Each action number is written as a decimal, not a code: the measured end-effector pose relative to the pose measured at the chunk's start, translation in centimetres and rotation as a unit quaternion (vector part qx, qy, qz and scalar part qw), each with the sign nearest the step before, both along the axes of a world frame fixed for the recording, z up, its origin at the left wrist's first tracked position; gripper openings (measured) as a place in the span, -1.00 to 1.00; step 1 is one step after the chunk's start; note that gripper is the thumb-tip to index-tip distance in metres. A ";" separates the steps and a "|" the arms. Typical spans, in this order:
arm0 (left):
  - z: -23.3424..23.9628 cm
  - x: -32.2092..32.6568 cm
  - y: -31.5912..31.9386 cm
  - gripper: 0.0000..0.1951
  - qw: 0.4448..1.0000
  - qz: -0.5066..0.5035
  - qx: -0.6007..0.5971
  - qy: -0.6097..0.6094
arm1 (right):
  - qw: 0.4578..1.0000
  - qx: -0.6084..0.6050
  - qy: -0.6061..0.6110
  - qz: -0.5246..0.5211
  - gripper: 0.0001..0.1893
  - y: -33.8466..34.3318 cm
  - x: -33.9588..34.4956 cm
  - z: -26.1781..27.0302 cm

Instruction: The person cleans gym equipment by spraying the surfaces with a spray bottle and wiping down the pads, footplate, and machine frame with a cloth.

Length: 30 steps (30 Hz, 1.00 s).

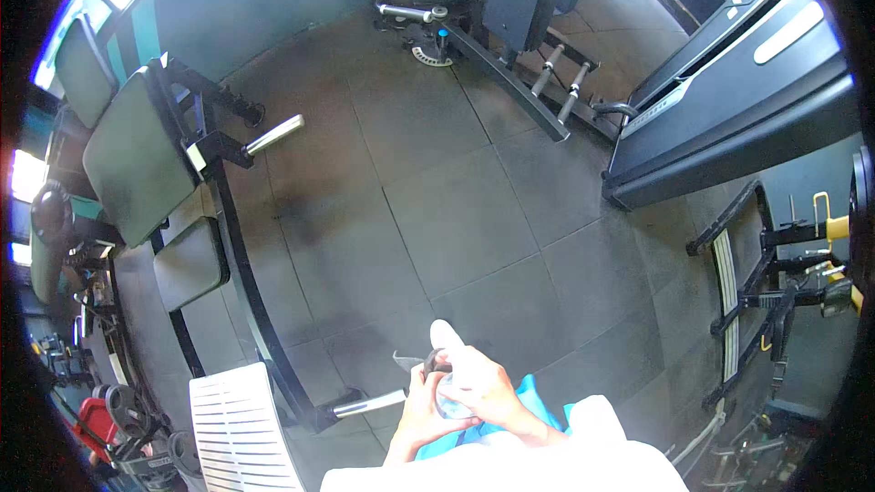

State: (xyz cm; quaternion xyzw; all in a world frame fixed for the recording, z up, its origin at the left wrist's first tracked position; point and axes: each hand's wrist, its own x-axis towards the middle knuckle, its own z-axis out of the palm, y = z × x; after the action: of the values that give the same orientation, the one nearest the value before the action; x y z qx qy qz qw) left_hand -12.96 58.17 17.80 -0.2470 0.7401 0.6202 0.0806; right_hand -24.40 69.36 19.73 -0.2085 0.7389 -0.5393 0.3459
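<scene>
Close in front of my body, my left hand (422,415) and my right hand (487,381) are together around a clear container (454,402), perhaps a bottle. My left hand wraps its left side, and my right hand covers its top and right side. A dark band or loop (432,362) shows at its upper end, near the fingertips. Beside that, a small grey flap (406,359) sticks out to the left; what it belongs to is unclear. A white shoe (446,335) on the floor shows just beyond my hands. Bright blue cloth (528,396) lies below them, beside my overexposed white clothing.
Dark rubber floor tiles (451,219) stretch ahead. On my left stands a padded gym bench frame (239,253) with chrome pegs, near a white slatted panel (236,424). Another padded machine (519,7) is ahead, a tall weight-stack housing (738,82) to the right, with a black frame (731,301) nearer.
</scene>
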 end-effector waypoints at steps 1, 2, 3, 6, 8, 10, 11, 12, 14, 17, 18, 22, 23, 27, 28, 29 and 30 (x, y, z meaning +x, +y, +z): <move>0.3 -1.4 -0.6 -0.13 0.998 -0.035 -0.040 -0.029 | 1.000 0.004 -0.005 -0.003 -0.56 -0.2 -0.9 -0.1; 0.0 -2.6 -1.1 -0.11 0.999 -0.038 -0.022 -0.010 | 0.999 0.001 -0.027 -0.021 -0.56 -0.3 -1.9 0.1; -0.8 -3.5 -1.4 -0.11 0.999 -0.038 -0.020 -0.015 | 0.998 -0.006 -0.048 -0.034 -0.55 -0.5 -3.1 0.4; -1.8 -6.8 -2.3 -0.39 0.994 0.011 0.025 0.109 | 0.978 -0.007 -0.172 -0.115 -0.55 -0.5 -5.9 1.3; -4.0 -7.8 -2.0 -0.70 0.982 0.152 0.039 0.102 | 0.983 -0.071 -0.094 -0.144 -0.58 0.8 -7.9 1.2; -4.1 -10.2 -1.9 -0.86 0.953 0.289 0.074 0.054 | 0.981 -0.075 -0.023 -0.179 -0.64 1.7 -10.5 1.0; -4.7 -11.4 -2.0 -0.92 0.934 0.345 0.069 0.061 | 0.982 -0.060 0.073 -0.161 -0.67 2.3 -12.2 0.9; -5.0 -12.8 -2.3 -0.88 0.926 0.369 0.051 0.054 | 0.982 -0.061 0.073 -0.164 -0.67 2.8 -14.0 1.0; -5.2 -15.3 -3.0 -0.81 0.911 0.408 0.022 0.043 | 0.980 -0.032 0.073 -0.181 -0.68 4.0 -17.5 1.2; -5.5 -18.6 -3.4 -0.78 0.889 0.456 -0.009 0.041 | 0.963 -0.016 0.191 -0.188 -0.66 6.5 -22.4 -0.9; -6.0 -19.6 -3.7 -0.79 0.884 0.464 -0.024 0.055 | 0.958 -0.038 0.214 -0.189 -0.63 7.3 -24.2 -1.2; -6.9 -24.3 -2.5 -0.81 0.867 0.492 -0.007 0.074 | 0.954 0.024 0.209 -0.213 -0.67 10.9 -29.8 -2.5; -7.1 -25.5 -2.0 -0.81 0.866 0.495 -0.001 0.072 | 0.954 0.028 0.207 -0.216 -0.67 12.0 -31.1 -3.5; -8.8 -29.0 -0.4 -0.81 0.883 0.464 -0.046 0.048 | 0.964 0.017 0.148 -0.219 -0.51 14.3 -36.2 -4.8; -8.9 -29.8 -0.2 -0.74 0.884 0.463 -0.025 0.055 | 0.958 0.034 0.189 -0.211 -0.61 14.7 -37.3 -5.4; -9.0 -30.8 -0.3 -0.74 0.885 0.462 -0.027 0.054 | 0.950 0.050 0.231 -0.202 -0.64 14.8 -38.3 -6.0; -9.1 -32.2 -0.5 -0.66 0.887 0.458 -0.037 0.055 | 0.954 0.008 0.175 -0.243 -0.68 14.9 -39.0 -6.3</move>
State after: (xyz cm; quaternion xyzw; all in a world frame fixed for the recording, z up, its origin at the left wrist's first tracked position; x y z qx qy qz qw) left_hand -45.14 57.72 8.72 -0.5270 0.5704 0.5729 -0.2621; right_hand -63.36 84.29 13.44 -0.1106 0.8205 -0.5563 0.0713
